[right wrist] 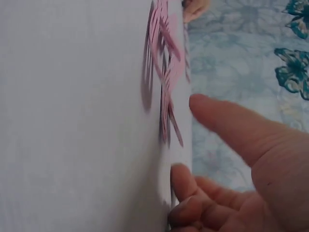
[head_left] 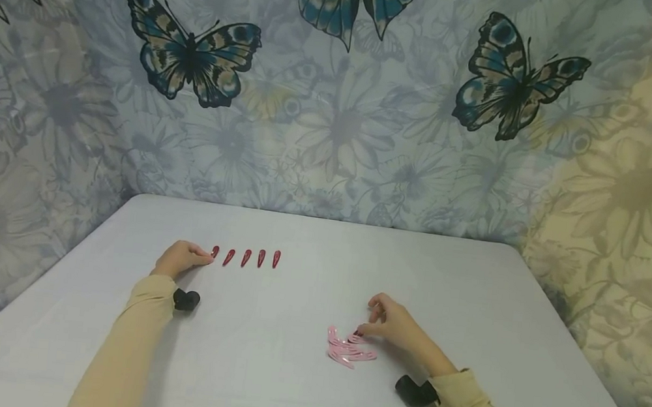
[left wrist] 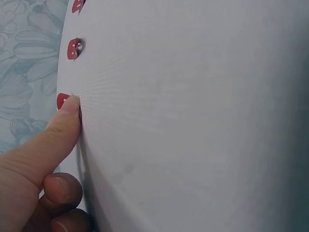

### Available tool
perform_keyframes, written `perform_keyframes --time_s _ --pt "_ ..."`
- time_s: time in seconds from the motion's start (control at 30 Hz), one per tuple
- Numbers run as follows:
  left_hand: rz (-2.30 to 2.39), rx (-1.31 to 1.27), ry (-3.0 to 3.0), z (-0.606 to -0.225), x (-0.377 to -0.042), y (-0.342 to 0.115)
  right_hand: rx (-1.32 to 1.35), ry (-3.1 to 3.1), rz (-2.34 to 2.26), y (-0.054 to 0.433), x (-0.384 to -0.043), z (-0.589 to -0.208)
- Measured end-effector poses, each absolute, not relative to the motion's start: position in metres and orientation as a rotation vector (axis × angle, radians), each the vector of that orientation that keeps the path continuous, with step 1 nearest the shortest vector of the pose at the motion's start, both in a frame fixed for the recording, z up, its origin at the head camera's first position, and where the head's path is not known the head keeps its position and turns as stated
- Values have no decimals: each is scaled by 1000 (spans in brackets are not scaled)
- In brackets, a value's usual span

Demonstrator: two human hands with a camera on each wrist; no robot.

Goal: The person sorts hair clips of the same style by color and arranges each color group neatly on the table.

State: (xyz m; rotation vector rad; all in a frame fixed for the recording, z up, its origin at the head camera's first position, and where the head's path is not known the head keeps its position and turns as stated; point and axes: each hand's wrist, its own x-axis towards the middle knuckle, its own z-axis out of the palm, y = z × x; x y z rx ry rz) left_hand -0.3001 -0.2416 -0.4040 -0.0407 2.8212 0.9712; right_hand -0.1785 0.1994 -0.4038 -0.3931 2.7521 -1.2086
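Observation:
Several red snap hair clips [head_left: 247, 258] stand in a row toward the back left of the white table. At the left end of that row my left hand [head_left: 182, 258] pinches the outermost red hair clip [head_left: 215, 251]. Its thumb [left wrist: 65, 121] covers much of this red clip [left wrist: 62, 100] in the left wrist view. My right hand [head_left: 394, 323] hovers at the upper right of a loose pile of pink hair clips [head_left: 347, 351]. In the right wrist view, the thumb [right wrist: 227, 121] and fingers [right wrist: 200, 198] are apart with nothing between them. A small dark red bit [head_left: 357, 333] shows by the right thumb.
The white table [head_left: 296, 391] reaches back to a wall covering [head_left: 342, 159] with flowers and butterflies. Black devices sit on the left wrist [head_left: 186, 300] and the right wrist [head_left: 416, 392]. The pink pile lies right of the table's middle.

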Motion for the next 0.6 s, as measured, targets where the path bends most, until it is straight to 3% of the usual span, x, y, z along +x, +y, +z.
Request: perform_keyframes --time_s 0.6 --pt "948 -33 2828 -407 -303 -242 -236 2767 -1360 188 -170 -411"
